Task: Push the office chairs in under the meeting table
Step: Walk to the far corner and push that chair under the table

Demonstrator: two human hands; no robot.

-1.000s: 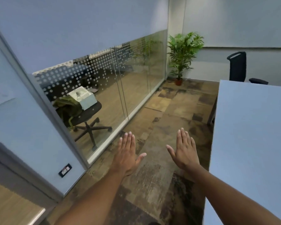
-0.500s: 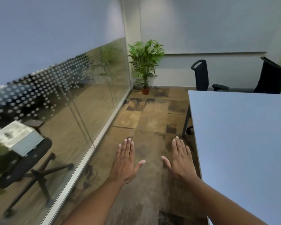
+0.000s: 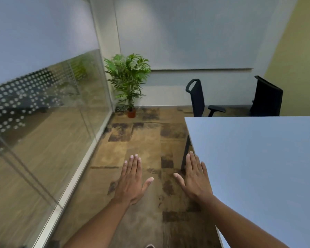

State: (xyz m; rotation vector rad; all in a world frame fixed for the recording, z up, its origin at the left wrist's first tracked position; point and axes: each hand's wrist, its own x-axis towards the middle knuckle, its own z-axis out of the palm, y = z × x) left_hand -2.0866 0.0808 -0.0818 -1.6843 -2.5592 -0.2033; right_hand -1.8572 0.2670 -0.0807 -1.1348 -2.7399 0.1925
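Both hands, left and right, flat, fingers spread, holding nothing. Two office chairs well beyond fingertips, past meeting table; none pushed in yet.

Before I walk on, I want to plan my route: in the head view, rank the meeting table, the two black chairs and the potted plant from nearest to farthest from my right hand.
1. Meeting table: right beside the right hand.
2. Chair with the armrest: past the table's far left corner.
3. Potted plant in the far left corner and second chair at the far right: too close to call.
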